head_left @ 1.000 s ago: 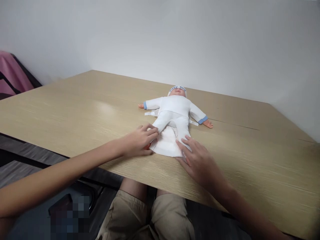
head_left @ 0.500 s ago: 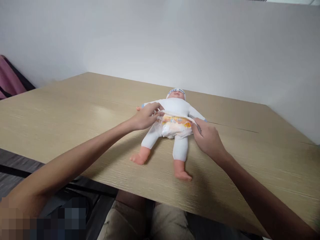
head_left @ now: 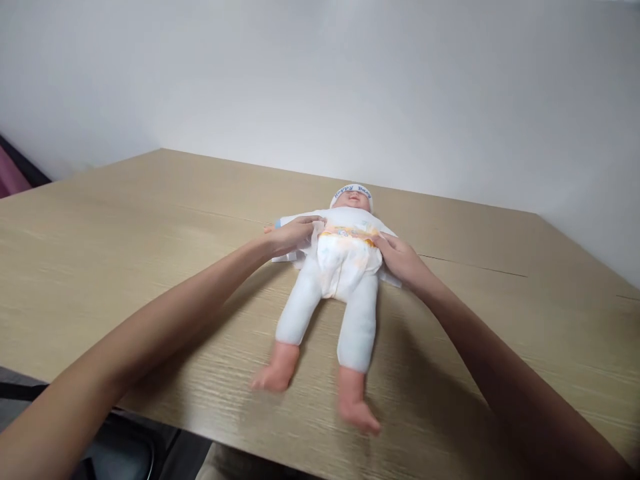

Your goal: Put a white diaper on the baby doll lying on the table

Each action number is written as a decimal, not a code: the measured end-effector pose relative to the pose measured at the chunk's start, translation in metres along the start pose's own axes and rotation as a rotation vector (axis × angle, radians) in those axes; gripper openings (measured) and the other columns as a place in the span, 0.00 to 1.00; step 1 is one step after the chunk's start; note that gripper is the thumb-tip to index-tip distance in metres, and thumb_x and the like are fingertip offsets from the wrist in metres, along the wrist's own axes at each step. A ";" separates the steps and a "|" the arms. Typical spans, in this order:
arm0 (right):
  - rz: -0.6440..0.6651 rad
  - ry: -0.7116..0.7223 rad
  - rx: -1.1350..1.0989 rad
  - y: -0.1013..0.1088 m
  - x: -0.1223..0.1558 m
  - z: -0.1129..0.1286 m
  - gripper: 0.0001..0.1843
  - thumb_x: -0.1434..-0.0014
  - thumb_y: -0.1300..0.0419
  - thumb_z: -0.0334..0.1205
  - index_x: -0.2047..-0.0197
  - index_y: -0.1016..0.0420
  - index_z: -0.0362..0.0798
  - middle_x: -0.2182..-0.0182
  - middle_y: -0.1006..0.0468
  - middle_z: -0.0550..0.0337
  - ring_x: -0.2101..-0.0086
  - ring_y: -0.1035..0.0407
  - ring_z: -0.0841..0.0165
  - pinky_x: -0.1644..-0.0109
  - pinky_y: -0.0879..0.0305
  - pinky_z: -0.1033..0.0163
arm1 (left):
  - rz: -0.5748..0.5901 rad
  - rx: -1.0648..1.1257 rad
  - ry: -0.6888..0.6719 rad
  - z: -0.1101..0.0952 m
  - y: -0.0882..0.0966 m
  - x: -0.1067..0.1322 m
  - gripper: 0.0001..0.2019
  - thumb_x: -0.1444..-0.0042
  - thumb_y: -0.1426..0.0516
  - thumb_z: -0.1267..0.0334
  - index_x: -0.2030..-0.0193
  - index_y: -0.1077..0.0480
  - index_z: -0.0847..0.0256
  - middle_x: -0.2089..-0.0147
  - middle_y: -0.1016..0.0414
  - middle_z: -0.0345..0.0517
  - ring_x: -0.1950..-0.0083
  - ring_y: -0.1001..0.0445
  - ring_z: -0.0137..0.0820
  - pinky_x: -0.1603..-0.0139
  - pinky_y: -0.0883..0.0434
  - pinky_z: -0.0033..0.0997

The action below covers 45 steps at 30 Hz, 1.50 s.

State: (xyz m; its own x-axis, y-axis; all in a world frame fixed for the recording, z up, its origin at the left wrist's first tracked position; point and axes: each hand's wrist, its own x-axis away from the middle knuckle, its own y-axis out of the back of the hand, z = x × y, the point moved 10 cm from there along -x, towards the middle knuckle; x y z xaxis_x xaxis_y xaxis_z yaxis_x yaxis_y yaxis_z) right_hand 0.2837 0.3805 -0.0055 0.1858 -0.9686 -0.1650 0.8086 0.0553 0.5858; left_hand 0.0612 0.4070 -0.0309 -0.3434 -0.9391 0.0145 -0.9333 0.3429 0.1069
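Note:
A baby doll [head_left: 357, 327] in a white suit and a white lettered cap lies on its back on the table, feet toward me. Over its hips and belly is a white diaper [head_left: 345, 260] with an orange printed waistband; its side flaps stick out at both hips. At the diaper's upper left corner, my left hand [head_left: 300, 233] is closed on the edge, fingertips partly hidden. My right hand [head_left: 397, 257] pinches the opposite corner of the waistband, thumb on top and the other fingers mostly out of sight.
The wooden table [head_left: 150, 267] runs back to a pale wall [head_left: 250, 87]. A pink and dark cloth item [head_left: 15, 173] shows at the far left. Below the front edge is a dark chair-like object [head_left: 120, 450].
The diaper front now lies flatter and covers more of the crotch, with its side flaps lower. Both hands remain at its corners. The doll appears larger and its legs reach nearer to me.

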 end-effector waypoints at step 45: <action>0.006 0.000 -0.238 0.027 0.055 -0.003 0.24 0.40 0.31 0.66 0.68 0.24 0.52 0.75 0.28 0.65 0.71 0.35 0.67 0.63 0.34 0.60 | 0.045 -1.106 -0.574 -0.081 -0.123 0.046 0.31 0.40 0.34 0.36 0.36 0.21 0.51 0.27 0.25 0.48 0.27 0.36 0.61 0.28 0.38 0.64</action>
State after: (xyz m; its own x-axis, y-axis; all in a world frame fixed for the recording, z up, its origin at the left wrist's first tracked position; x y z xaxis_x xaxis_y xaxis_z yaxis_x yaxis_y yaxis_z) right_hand 0.3176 0.3296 -0.0012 0.1910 -0.9682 -0.1615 0.9161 0.1167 0.3835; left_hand 0.1685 0.3200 0.0371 -0.6288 -0.6859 -0.3663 -0.4258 -0.0904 0.9003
